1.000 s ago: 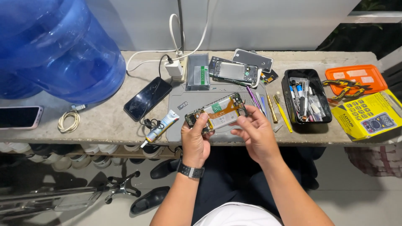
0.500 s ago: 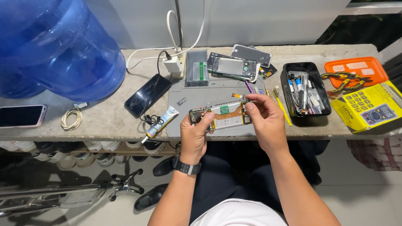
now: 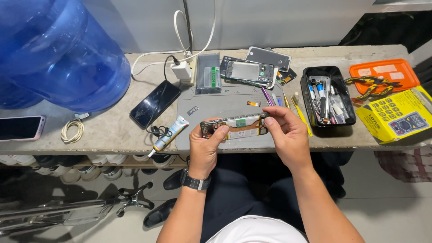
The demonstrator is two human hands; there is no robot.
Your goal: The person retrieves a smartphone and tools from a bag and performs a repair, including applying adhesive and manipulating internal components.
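Tilted flatter than a moment ago: opened phone (image 3: 237, 126), long axis left-right, raised just above grey mat (image 3: 211, 108) on worktop (image 3: 103, 130). Grasped by left hand (image 3: 204, 148) at left end, right hand (image 3: 288, 130) pinching right end.

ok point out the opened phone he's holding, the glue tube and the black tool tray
opened phone (image 3: 237, 126), head view, on its exposed middle
glue tube (image 3: 170, 133), head view, on the tube's white body
black tool tray (image 3: 310, 118), head view, on its front left rim

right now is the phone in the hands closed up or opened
Opened: the phone, held between left hand and right hand, shows bare circuit boards and an orange ribbon cable.
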